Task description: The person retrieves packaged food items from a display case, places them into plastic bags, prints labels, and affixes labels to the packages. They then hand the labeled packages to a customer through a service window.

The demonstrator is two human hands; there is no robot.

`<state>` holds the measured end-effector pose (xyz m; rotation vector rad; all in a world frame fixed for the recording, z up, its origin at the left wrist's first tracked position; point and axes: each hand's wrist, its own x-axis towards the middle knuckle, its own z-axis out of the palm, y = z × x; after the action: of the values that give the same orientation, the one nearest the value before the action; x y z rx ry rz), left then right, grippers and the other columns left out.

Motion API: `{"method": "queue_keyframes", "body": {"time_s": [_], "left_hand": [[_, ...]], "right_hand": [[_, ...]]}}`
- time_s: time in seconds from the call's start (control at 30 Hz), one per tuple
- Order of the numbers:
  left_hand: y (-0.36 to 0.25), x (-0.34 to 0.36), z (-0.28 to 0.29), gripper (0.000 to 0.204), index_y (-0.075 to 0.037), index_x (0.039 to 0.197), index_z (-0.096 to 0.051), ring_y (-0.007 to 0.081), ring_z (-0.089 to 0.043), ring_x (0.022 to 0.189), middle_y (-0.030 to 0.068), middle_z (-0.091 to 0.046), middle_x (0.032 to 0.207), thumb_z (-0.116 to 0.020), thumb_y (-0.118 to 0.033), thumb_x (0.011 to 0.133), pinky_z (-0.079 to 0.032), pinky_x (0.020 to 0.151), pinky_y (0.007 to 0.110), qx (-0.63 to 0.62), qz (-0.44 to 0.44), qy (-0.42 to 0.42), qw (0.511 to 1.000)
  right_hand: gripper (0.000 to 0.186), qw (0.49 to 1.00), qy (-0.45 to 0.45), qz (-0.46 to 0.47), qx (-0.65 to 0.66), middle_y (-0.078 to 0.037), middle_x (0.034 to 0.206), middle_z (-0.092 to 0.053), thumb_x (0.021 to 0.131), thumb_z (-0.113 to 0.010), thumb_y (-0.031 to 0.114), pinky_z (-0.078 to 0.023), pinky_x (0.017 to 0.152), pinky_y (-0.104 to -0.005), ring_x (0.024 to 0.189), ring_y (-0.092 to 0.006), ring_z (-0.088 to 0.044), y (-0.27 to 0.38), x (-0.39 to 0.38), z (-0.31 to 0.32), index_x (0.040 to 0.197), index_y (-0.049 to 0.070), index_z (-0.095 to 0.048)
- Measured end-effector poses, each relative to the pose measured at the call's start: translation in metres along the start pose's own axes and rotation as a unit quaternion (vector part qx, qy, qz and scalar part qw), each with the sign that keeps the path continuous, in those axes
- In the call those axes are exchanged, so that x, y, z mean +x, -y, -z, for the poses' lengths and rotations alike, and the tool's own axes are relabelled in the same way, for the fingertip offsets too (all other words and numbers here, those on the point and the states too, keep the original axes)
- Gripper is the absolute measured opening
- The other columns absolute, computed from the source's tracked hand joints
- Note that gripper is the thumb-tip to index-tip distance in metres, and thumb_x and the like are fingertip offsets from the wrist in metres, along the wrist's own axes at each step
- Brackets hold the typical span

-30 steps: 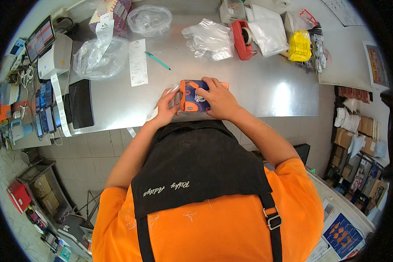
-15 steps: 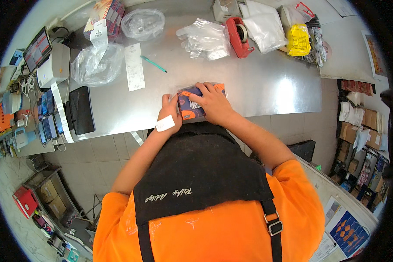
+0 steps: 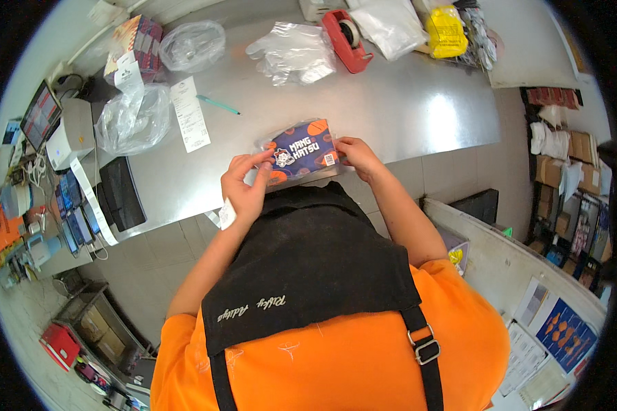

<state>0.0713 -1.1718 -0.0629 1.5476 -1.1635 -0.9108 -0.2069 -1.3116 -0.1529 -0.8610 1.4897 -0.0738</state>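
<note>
A dark blue and orange printed cardboard box (image 3: 308, 142) in a thin clear plastic bag lies at the near edge of the steel table, in front of my body. My left hand (image 3: 245, 186) grips its left end, fingers at the edge and the thumb lower down. At the box's right end, my right hand (image 3: 358, 159) pinches the side or the plastic; its fingertips are partly hidden. A white paper slip (image 3: 227, 214) is stuck to my left wrist.
On the steel table (image 3: 404, 103) lie a long receipt (image 3: 190, 115), a teal pen (image 3: 219, 105), clear plastic bags (image 3: 136, 122), disposable gloves (image 3: 293, 53) and a red tape dispenser (image 3: 347, 42). A black tablet (image 3: 122, 195) and several phones (image 3: 70, 198) sit at the left.
My right hand has moved off the top of the box to its right end, uncovering the printed face. My left hand has shifted its grip at the left end, and the view has turned slightly.
</note>
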Motion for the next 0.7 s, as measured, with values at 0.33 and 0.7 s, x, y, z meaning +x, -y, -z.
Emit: {"method": "queue_keyframes", "body": {"time_s": [0.33,0.7], "left_hand": [[-0.05,0.019,0.058,0.051,-0.001,0.155,-0.056,0.0175,-0.067,0.097,0.0099,-0.063,0.128,-0.066,-0.014,0.108,-0.057,0.1,0.037,-0.45,0.206,0.054,0.867],[-0.094,0.034,0.09,0.048,0.0,0.156,-0.055,0.025,-0.076,0.116,0.0202,-0.065,0.147,-0.055,-0.012,0.11,-0.057,0.111,0.043,-0.31,0.186,0.155,0.919]], "right_hand": [[0.015,0.921,0.109,0.264,0.264,-0.001,0.092,-0.069,0.114,-0.065,0.023,-0.056,0.086,-0.0331,0.088,-0.0143,-0.067,0.087,-0.119,0.014,0.11,0.01,-0.068],[0.022,0.96,0.061,0.226,0.153,-0.001,0.097,-0.071,0.11,-0.073,0.023,-0.059,0.088,-0.0308,0.087,-0.0147,-0.071,0.116,-0.169,-0.011,0.122,0.006,-0.071]]}}
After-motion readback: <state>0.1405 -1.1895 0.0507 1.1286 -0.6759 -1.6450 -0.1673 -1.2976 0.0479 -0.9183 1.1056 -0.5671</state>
